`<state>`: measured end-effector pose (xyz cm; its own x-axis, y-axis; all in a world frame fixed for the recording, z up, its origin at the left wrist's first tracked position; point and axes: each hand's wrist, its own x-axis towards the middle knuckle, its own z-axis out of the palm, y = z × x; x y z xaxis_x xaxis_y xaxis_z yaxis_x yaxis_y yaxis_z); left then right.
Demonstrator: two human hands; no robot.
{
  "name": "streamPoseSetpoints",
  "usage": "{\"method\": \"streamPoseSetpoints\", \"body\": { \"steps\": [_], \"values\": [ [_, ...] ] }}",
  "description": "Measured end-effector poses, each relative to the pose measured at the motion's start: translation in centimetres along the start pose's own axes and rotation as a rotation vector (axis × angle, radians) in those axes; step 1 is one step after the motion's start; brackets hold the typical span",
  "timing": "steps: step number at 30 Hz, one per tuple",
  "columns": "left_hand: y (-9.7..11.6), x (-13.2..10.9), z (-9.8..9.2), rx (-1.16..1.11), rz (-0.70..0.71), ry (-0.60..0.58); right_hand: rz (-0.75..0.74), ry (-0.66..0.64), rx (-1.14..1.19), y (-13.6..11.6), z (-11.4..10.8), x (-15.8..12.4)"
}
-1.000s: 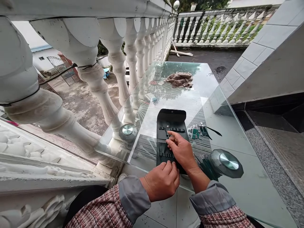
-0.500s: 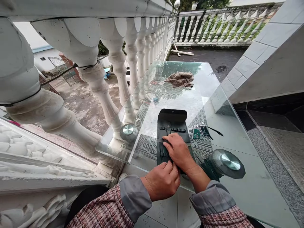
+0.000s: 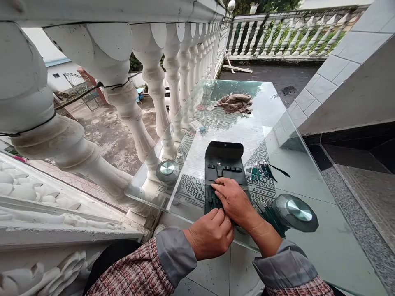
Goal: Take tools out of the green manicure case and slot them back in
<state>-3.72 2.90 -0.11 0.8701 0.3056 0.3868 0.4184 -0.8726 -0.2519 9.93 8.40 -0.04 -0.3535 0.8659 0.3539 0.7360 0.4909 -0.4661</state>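
Head view: a person is sitting at a glass worktop (image 3: 308, 181) beside a white balustrade (image 3: 154, 86).
Tool pouch (image 3: 224, 158): it is lying unrolled and flat on the worktop, flap end pointing away from the person, near end passing under both hands.
Right hand (image 3: 235, 202): it is lying across the pouch's lower half, fingers (image 3: 219, 188) stretched close together, tips pressing on the lower row of slim tools (image 3: 212, 196); whether it is pinching one cannot be told.
Left hand (image 3: 210, 235): it is curling into a loose fist at the pouch's near end, just beside the right wrist; what it is gripping, if anything, is hidden.
Loose tools (image 3: 261, 171): green-handled pieces are lying on the glass just right of the pouch.
Dark green picks (image 3: 270, 216): a fanned bundle is lying by the right forearm, touching a round metal fitting (image 3: 296, 212).
Second fitting (image 3: 167, 169): it is sitting left of the pouch.
Cloth (image 3: 234, 102): it is lying crumpled at the worktop's far end, well apart from both hands.
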Motion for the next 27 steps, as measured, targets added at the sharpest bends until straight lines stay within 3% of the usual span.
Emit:
{"method": "streamPoseSetpoints", "body": {
  "steps": [3,6,9,11,14,19,27],
  "values": [
    [0.1,-0.2,0.2,0.055,0.003,0.017,-0.016,0.033,0.076,0.4,-0.8,-0.1],
    [0.1,-0.4,0.2,0.116,0.011,0.044,0.032,0.146,0.144,1.4,-3.0,-0.3],
    [0.1,-0.5,0.0,0.125,0.013,0.066,0.248,0.296,0.132,2.8,-5.8,-1.3],
    [0.0,-0.4,-0.1,0.118,0.010,0.072,0.390,0.330,0.090,3.6,-7.3,-2.3],
    [0.0,-0.2,0.0,0.109,0.009,0.061,0.476,0.218,0.024,4.1,-8.2,-3.9],
    [-0.1,0.0,0.2,0.113,0.018,0.032,0.475,-0.015,-0.142,4.5,-7.9,-5.9],
    [-0.2,0.2,0.0,0.109,0.024,0.047,0.331,-0.114,-0.318,4.2,-7.4,-7.3]
  ]
}}
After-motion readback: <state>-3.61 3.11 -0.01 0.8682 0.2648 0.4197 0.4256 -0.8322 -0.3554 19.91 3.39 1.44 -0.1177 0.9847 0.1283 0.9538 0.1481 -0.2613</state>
